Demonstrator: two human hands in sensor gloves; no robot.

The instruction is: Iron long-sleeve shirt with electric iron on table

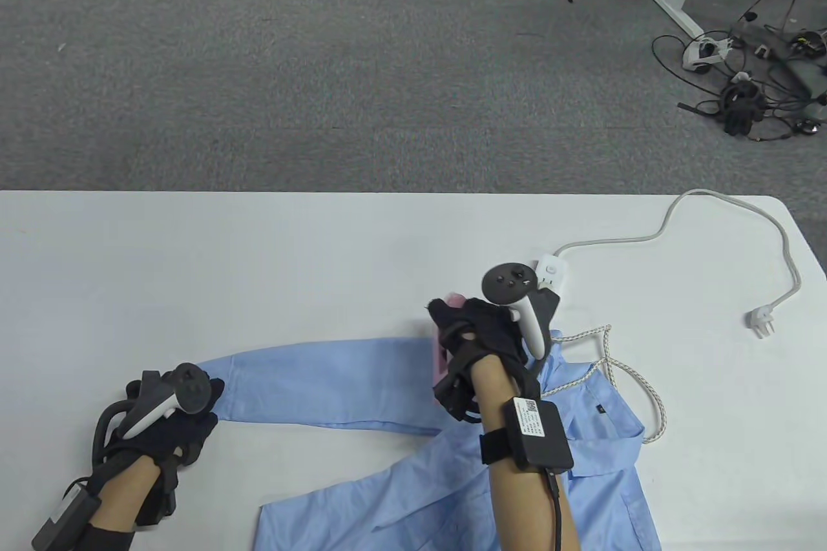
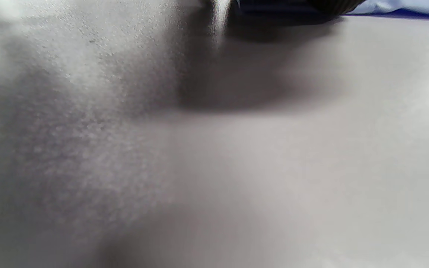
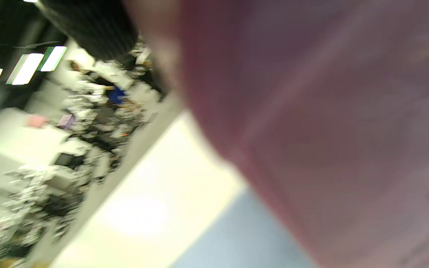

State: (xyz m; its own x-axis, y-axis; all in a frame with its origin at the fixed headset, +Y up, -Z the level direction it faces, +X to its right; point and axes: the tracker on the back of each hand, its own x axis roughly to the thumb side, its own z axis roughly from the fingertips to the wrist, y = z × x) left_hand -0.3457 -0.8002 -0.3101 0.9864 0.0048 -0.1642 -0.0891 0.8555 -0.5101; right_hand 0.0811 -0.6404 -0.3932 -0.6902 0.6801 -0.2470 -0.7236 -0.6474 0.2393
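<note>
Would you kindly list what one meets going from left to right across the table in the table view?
left hand → blue sleeve → pink iron → right hand → shirt collar → white plug

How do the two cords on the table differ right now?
The white cord is smooth, thick and plain, running from the power strip to a loose plug lying on the table. The braided cord is thinner, speckled, and loops beside the shirt collar. Both lie slack.
</note>
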